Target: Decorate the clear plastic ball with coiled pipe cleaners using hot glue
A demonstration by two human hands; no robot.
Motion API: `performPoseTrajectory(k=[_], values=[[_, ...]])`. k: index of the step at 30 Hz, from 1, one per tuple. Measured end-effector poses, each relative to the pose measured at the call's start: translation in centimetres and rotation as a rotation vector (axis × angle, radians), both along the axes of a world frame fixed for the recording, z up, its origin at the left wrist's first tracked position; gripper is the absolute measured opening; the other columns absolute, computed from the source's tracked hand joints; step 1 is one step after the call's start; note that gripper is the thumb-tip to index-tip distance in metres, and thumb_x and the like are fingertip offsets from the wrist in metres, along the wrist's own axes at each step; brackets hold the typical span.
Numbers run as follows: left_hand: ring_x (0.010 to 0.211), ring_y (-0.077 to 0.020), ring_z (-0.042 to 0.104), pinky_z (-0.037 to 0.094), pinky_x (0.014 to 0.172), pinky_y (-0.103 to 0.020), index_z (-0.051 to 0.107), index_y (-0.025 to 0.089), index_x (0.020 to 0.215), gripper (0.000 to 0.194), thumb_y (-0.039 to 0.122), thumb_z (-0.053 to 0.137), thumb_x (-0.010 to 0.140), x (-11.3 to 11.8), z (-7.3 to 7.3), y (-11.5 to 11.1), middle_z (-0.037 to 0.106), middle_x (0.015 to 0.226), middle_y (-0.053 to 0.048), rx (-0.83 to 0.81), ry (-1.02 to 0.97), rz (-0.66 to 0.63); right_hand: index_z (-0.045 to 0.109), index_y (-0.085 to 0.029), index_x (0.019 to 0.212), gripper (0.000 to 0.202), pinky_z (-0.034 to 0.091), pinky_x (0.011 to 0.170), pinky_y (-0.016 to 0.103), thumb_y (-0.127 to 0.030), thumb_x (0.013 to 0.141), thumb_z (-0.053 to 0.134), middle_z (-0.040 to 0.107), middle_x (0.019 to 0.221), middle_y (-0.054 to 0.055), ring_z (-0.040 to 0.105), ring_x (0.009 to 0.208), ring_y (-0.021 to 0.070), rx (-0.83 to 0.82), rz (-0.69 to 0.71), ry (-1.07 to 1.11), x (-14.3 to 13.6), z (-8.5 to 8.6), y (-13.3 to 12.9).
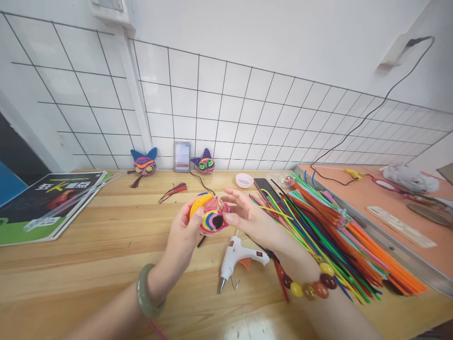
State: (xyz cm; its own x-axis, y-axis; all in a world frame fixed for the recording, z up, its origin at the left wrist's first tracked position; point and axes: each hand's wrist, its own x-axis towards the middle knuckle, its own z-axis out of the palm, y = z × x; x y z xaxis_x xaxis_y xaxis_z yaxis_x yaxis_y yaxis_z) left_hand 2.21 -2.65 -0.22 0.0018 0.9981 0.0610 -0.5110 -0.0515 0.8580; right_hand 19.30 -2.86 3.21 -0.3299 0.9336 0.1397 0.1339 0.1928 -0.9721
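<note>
The left hand (182, 229) has a narrow grip on a colourful ball (209, 222), its thumb across the front and the fingers behind. The right hand (253, 219) has a looser, wider grip: the thumb meets or nearly meets the ball's right side and the fingers arch above it. Whether it pinches anything cannot be told.

The ball is held above the counter (106, 278), with a yellow-orange part at left and blue, yellow and pink bands curving round a black spot. The step in hand looks like careful handwork on its right side; a next move there would call for a steady left hand and light right fingertips.

Just nearer lies a white glue gun (231, 257), nozzle toward the near side. To the right, a large spread of fuzzy stems (318, 222) runs from far to near, partly under the right forearm. Beyond the hands are a loose tassel (178, 188), a small pink bowl (244, 186), and two eared figures (144, 166) (206, 165) by the wall, a screen (182, 160) between them. A book (76, 189) lies at far left.

The ball's back and underside are hidden, the left fingertips mostly so. The screen is blurred out, the bowl's contents are too small to name, and the book is cut off at the left edge.
</note>
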Motion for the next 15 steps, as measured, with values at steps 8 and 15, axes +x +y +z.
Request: performPoseTrajectory(k=[8, 15], values=[[0.104, -0.0247, 0.062, 0.048, 0.086, -0.029, 0.066, 0.017, 0.106, 0.041, 0.029, 0.076, 0.069, -0.2, 0.8, -0.4, 0.069, 0.109, -0.008, 0.110, 0.099, 0.053, 0.035, -0.025, 0.140, 0.068, 0.046, 0.103, 0.042, -0.028, 0.081, 0.071, 0.055, 0.134, 0.008, 0.056, 0.120, 0.0219, -0.090, 0.141, 0.102, -0.8, -0.2, -0.7], [0.104, -0.0249, 0.062, 0.048, 0.088, -0.030, 0.065, 0.017, 0.109, 0.043, 0.024, 0.076, 0.068, -0.3, 1.1, -0.5, 0.069, 0.111, -0.008, 0.106, 0.070, -0.001, 0.041, -0.026, 0.139, 0.067, 0.044, 0.106, 0.043, -0.029, 0.080, 0.072, 0.054, 0.137, 0.005, 0.055, 0.121, 0.0226, -0.093, 0.116, 0.126, -0.9, 0.1, -0.8]])
